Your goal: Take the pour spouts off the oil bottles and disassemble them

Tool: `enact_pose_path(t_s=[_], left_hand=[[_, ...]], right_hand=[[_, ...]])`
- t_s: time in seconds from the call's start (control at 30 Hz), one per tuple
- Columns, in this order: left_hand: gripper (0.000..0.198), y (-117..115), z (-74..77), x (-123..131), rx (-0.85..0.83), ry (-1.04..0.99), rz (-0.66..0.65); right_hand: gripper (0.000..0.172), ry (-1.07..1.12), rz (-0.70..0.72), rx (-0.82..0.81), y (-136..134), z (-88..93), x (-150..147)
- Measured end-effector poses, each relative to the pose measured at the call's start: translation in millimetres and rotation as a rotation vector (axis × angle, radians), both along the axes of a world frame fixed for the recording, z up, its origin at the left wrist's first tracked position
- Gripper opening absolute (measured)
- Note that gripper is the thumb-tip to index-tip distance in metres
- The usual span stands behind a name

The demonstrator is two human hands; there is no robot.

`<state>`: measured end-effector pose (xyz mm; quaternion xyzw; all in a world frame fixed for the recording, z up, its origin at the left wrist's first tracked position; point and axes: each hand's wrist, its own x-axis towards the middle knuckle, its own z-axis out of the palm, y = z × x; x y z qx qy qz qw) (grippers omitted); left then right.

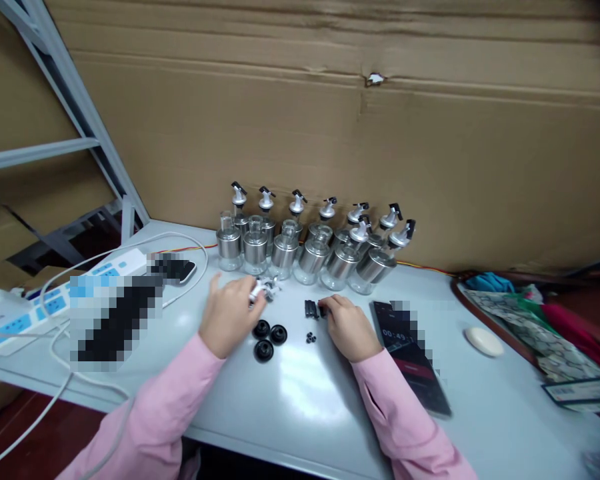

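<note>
My left hand [233, 313] is closed, thumb and fingers around a silver pourer head [255, 292]. More silver pieces lie right beside its fingertips, partly hidden by them. My right hand [351, 327] pinches a small black lever [323, 309] at the table, next to a short row of black levers [311, 309]. Between my hands sit three round black stoppers [263, 350] and a small cluster of tiny black parts [311, 338]. Behind them stand several glass bottles with steel sleeves [285, 252]; some bear silver pourers with black levers [329, 207].
A power strip [50, 303] with white cables and a phone [185, 269] occupy the left side. To the right lie a phone showing a timer [410, 360], a white oval object [484, 341] and a basket of fabric [510, 313]. Cardboard [300, 133] walls the back.
</note>
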<state>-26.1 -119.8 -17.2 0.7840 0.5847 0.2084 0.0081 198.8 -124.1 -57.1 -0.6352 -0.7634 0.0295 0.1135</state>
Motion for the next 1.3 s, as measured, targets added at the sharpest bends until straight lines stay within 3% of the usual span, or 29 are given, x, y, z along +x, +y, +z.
enact_pose_path(t_s=[0.07,0.17,0.47,0.73,1.3], left_hand=[[0.013,4,-3.2,20,0.051,-0.025,-0.176],[0.012,11,-12.0,32,0.12,-0.035,-0.28],[0.014,8,-30.7,23,0.137,-0.103,-0.34],[0.014,10,-30.8,22,0.144,-0.106,-0.367],[0.016,13,-31.5,19,0.142,-0.093,-0.352]], right_hand=[[0.033,0.024,0.009,-0.006,1,-1.3,0],[0.034,0.054,0.038,0.021,1,-4.8,1],[0.036,0.173,0.111,0.072,4,-13.4,1],[0.031,0.273,0.115,0.069,6,-17.7,1],[0.026,0.263,0.072,-0.067,1,-6.0,-3]])
